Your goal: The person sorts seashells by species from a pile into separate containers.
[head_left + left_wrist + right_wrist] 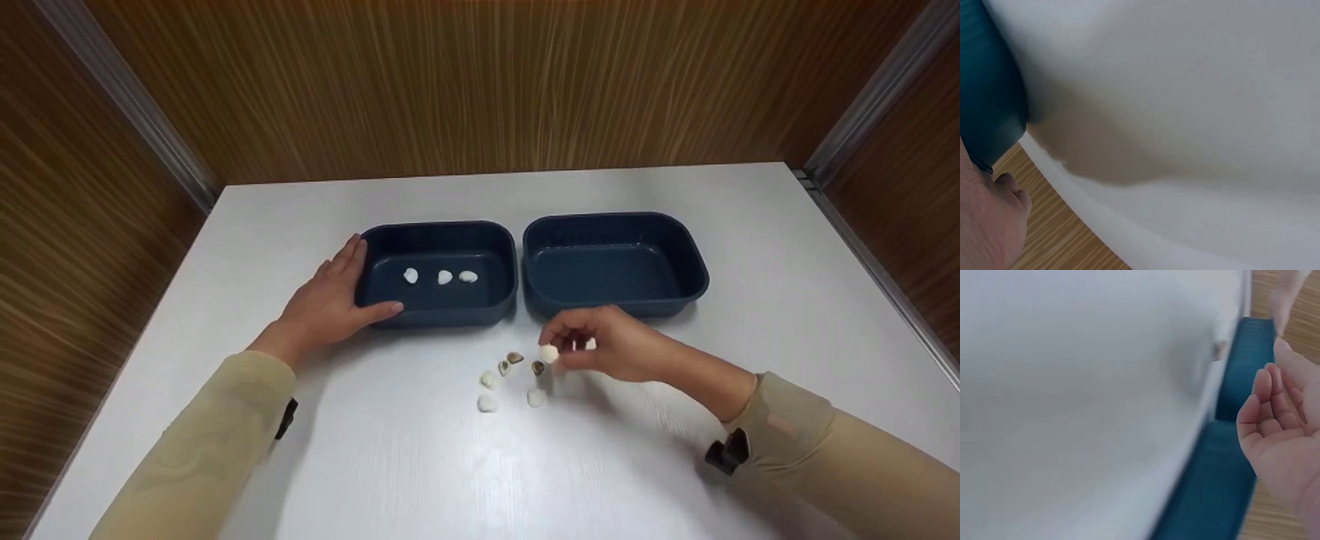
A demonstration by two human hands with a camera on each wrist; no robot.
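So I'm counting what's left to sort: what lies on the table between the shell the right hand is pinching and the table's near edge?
In the head view, loose shells lie just below the pinched shell; past them the table is bare.

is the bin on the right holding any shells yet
No, the right bin shows only its bare dark floor, while three white shells lie in the left bin.
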